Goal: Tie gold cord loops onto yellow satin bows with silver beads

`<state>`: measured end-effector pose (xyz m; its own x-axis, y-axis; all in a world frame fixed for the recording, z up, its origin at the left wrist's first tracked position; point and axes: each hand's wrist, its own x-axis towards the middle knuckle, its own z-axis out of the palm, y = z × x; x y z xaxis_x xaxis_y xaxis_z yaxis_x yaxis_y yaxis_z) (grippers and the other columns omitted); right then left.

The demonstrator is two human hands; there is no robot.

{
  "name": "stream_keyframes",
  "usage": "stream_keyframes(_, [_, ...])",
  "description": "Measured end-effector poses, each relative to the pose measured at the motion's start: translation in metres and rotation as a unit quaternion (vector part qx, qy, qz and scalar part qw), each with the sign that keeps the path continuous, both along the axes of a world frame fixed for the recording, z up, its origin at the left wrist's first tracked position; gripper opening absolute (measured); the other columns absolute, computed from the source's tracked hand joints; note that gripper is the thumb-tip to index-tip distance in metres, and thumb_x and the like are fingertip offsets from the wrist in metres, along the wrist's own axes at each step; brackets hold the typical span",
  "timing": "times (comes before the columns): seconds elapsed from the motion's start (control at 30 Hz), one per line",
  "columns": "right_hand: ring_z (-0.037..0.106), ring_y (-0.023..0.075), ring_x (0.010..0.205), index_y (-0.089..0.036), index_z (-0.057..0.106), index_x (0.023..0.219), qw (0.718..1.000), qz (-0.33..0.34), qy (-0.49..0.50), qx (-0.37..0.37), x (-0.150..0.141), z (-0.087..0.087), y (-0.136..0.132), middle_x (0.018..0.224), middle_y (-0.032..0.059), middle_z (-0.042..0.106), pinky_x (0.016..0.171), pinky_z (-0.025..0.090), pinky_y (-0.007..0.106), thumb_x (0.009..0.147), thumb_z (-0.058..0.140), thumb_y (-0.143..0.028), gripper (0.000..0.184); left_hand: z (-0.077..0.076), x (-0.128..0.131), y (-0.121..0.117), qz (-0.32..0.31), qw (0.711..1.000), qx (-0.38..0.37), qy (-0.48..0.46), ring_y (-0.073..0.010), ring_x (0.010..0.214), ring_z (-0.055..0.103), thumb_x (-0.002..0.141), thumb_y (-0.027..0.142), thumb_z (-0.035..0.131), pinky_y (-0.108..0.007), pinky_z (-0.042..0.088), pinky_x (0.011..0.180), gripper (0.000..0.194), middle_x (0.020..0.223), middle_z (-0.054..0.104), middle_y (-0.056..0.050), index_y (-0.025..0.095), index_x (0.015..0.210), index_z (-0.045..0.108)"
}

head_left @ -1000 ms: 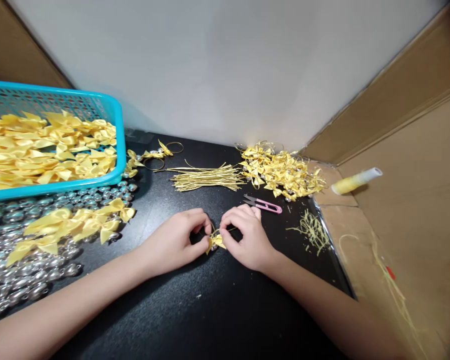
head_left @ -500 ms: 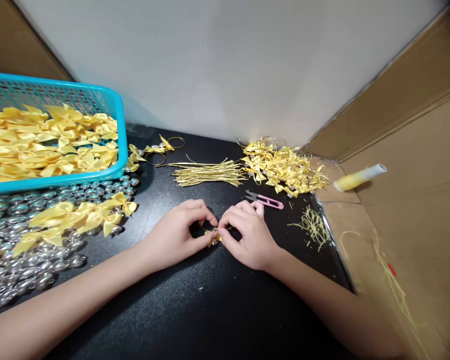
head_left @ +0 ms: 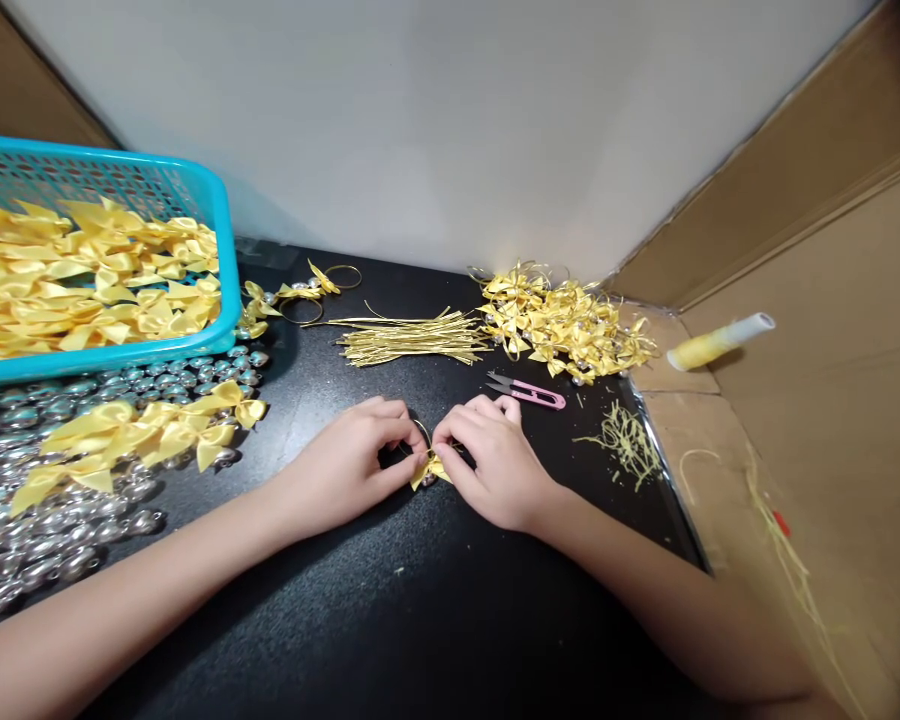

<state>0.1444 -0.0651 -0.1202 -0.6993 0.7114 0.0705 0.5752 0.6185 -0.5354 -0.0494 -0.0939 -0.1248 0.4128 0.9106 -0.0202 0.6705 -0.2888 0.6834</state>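
Note:
At the middle of the black table, my left hand [head_left: 360, 450] and my right hand [head_left: 495, 462] meet over a small yellow ribbon bow [head_left: 430, 470] with a silvery bead. The fingers of my left hand pinch the bow's gold cord [head_left: 422, 428], which curves up in a loop. My right thumb and fingertips close on the cord's other side, close against the bow. Fingertips hide part of the bow and the cord's crossing. Just beyond my right hand lie thread snips [head_left: 529, 390] with pink handles, blades pointing left.
A turquoise basket [head_left: 229, 260] of yellow bows stands at left, silver beads [head_left: 67, 530] and loose bows [head_left: 142, 430] before it. Gold cords [head_left: 412, 338] lie at the back beside a heap of finished bows [head_left: 562, 320]. Thread scraps [head_left: 630, 445] and a thread spool [head_left: 720, 342] are at right.
My fingertips have drawn slightly apart over the bow, and more of its yellow ribbon and the cord loop shows. The whole view has shifted slightly.

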Motion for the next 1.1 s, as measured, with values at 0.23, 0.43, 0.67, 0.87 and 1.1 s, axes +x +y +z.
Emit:
stream_keyframes(0.23, [0.054, 0.0168, 0.081, -0.020, 0.056, 0.086, 0.999, 0.000, -0.020, -0.033, -0.001, -0.001, 0.000, 0.085, 0.0009, 0.068, 0.081, 0.026, 0.035, 0.096, 0.045, -0.017, 0.015, 0.000, 0.000, -0.001, -0.007, 1.000, -0.001, -0.002, -0.0197, 0.079, 0.057, 0.088, 0.026, 0.047, -0.033, 0.041, 0.073, 0.022, 0.081, 0.066, -0.002, 0.020, 0.080, 0.066])
stream_keyframes(0.43, [0.053, 0.0163, 0.080, -0.020, 0.056, 0.086, 0.999, 0.001, -0.002, -0.034, -0.002, -0.002, 0.001, 0.084, 0.0000, 0.069, 0.081, 0.026, 0.035, 0.094, 0.047, -0.017, 0.013, 0.002, -0.001, 0.000, -0.014, 1.000, -0.002, -0.007, -0.0190, 0.077, 0.055, 0.086, 0.030, 0.052, -0.032, 0.042, 0.071, 0.019, 0.078, 0.064, -0.002, 0.020, 0.079, 0.067])
stream_keyframes(0.67, [0.052, 0.0166, 0.079, -0.020, 0.056, 0.085, 0.999, 0.002, 0.004, -0.032, -0.001, -0.003, 0.001, 0.079, -0.0009, 0.068, 0.082, 0.025, 0.035, 0.094, 0.047, -0.018, 0.013, 0.003, 0.000, -0.001, -0.021, 1.000, -0.004, -0.004, -0.0196, 0.078, 0.055, 0.086, 0.030, 0.054, -0.032, 0.042, 0.072, 0.016, 0.079, 0.063, -0.002, 0.020, 0.082, 0.066])
stream_keyframes(0.87, [0.051, 0.0161, 0.078, -0.019, 0.056, 0.085, 1.000, 0.000, 0.009, -0.026, 0.000, -0.004, 0.000, 0.075, -0.0023, 0.067, 0.081, 0.024, 0.035, 0.093, 0.048, -0.017, 0.012, 0.006, -0.011, -0.002, -0.067, 0.998, 0.005, -0.009, -0.0235, 0.098, 0.055, 0.076, 0.025, 0.066, -0.037, 0.045, 0.086, 0.031, 0.105, 0.059, -0.005, 0.020, 0.105, 0.055])
stream_keyframes(1.1, [0.051, 0.0158, 0.079, -0.020, 0.057, 0.084, 0.999, -0.002, 0.012, -0.046, 0.000, -0.006, 0.001, 0.075, -0.0024, 0.067, 0.081, 0.024, 0.035, 0.093, 0.048, -0.017, 0.013, -0.012, -0.013, -0.030, -0.023, 0.995, 0.085, -0.050, -0.0243, 0.114, 0.050, 0.082, 0.029, 0.070, -0.038, 0.042, 0.096, 0.036, 0.124, 0.051, -0.008, 0.025, 0.111, 0.050])
